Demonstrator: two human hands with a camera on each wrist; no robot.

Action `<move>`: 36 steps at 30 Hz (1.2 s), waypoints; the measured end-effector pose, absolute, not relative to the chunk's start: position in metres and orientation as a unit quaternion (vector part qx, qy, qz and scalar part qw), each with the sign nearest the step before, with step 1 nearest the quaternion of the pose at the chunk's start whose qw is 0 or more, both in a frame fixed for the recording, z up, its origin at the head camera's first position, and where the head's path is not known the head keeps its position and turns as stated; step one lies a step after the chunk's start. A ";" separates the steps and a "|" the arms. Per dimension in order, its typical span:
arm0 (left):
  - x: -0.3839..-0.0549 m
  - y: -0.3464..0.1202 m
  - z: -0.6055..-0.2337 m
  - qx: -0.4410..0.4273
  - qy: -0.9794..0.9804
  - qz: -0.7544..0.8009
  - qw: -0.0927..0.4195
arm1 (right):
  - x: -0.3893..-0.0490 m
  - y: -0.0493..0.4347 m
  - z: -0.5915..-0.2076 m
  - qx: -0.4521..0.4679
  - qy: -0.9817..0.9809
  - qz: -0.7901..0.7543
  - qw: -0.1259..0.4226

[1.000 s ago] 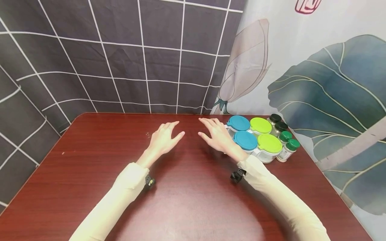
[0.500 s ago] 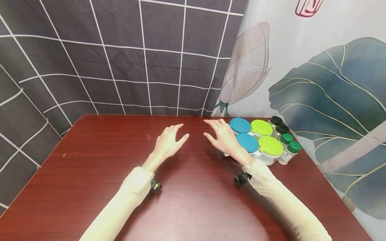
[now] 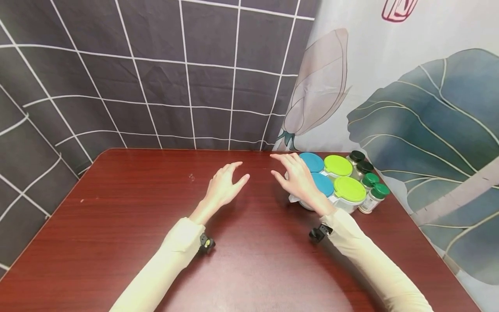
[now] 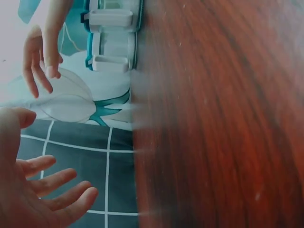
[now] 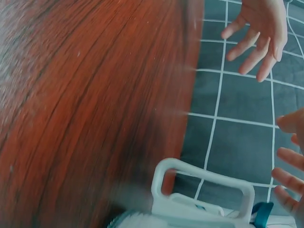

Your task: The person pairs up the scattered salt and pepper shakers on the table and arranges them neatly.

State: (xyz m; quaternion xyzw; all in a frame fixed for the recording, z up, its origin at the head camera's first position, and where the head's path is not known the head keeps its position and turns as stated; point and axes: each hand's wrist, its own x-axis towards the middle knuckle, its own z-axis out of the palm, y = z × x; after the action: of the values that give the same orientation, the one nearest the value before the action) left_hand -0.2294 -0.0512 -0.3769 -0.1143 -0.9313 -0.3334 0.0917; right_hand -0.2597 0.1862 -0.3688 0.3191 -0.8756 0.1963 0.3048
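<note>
My left hand [image 3: 224,185] hovers over the middle of the table, fingers loosely spread and holding nothing. My right hand [image 3: 298,180] is likewise relaxed, thumb apart from the fingers, with nothing in its grasp. In the head view it overlaps two blue-lidded canisters [image 3: 324,184] and hides part of them. Beside those stand two canisters with lime-green lids [image 3: 350,189]. The right wrist view shows a white canister handle [image 5: 204,173] below my right hand [image 5: 292,166]. Both hands appear in the left wrist view, the left hand [image 4: 47,190] nearer.
Several small jars stand right of the canisters, some with black lids [image 3: 364,166], others with green lids [image 3: 380,190]. The reddish-brown table [image 3: 128,203] ends at a dark gridded cloth [image 3: 156,86] behind it and a leaf-patterned curtain [image 3: 429,112] on the right.
Both hands have drifted to the right, the right one now covering more of the blue-lidded canisters. The head view has tilted slightly. Canisters and jars keep their places on the table.
</note>
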 end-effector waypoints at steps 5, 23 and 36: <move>-0.228 -0.046 -0.380 -0.114 -0.927 -0.344 0.096 | -0.260 0.194 -0.367 0.318 -0.872 0.198 0.314; -0.229 -0.029 -0.379 -0.113 -0.883 -0.447 0.084 | -0.258 0.222 -0.365 0.293 -0.863 0.251 0.326; -0.228 -0.019 -0.380 -0.111 -0.873 -0.463 0.100 | -0.260 0.237 -0.359 0.274 -0.860 0.280 0.327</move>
State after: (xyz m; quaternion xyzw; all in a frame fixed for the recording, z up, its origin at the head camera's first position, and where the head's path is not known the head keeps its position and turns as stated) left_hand -0.2278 -0.0190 -0.3798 -0.1111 -0.8734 -0.4635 0.1004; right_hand -0.2604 0.2365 -0.3595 0.2743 -0.8601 0.2797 0.3268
